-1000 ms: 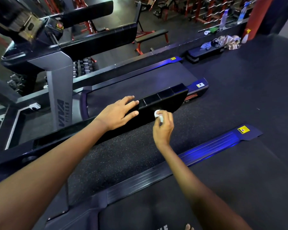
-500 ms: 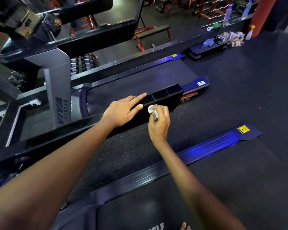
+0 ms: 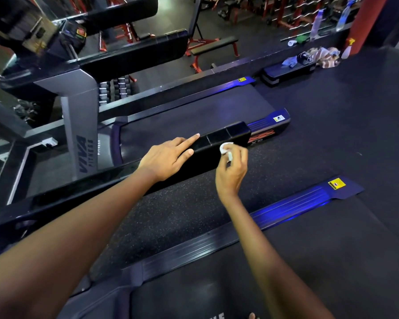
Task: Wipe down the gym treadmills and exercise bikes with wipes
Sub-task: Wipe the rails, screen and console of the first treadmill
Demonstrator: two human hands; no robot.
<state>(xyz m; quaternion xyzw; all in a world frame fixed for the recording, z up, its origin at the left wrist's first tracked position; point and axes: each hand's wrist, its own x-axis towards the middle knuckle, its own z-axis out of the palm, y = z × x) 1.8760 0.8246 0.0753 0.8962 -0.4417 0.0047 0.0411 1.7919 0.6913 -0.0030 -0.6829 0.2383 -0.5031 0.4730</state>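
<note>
A small white wipe (image 3: pixel 225 149) is pinched between the curled fingers (image 3: pixel 236 155) of the right hand (image 3: pixel 232 171) and is pressed against the near side face of a black handrail (image 3: pixel 219 139), close to its free end. The fingers of the left hand (image 3: pixel 168 157) are held straight and slightly apart, laid flat along the top of the same handrail just beside the wipe; nothing is gripped by them, and the rail appears only to be steadied. The handrail belongs to the treadmill (image 3: pixel 83 143) marked with white lettering on its grey upright, whose dark belt (image 3: pixel 194 111) is seen beyond the rail, between blue-lit side rails. A second treadmill belt (image 3: pixel 297 261) lies at the bottom edge of the view, under the person.

Further out, a low step platform (image 3: pixel 286 73) stands near the far right corner of the floor, with crumpled cloths (image 3: pixel 325 56) and a spray bottle (image 3: pixel 347 48) beside it. Red weight benches and racks are seen beyond the glass.

The task is judged to be at an early or middle stage: one handrail is being wiped near its end, and whether the rest of this machine has been cleaned cannot be told from the surfaces. The console, the other rail, the neighbouring treadmill and the exercise bikes, none of which are in view, are presumably left to be done.
</note>
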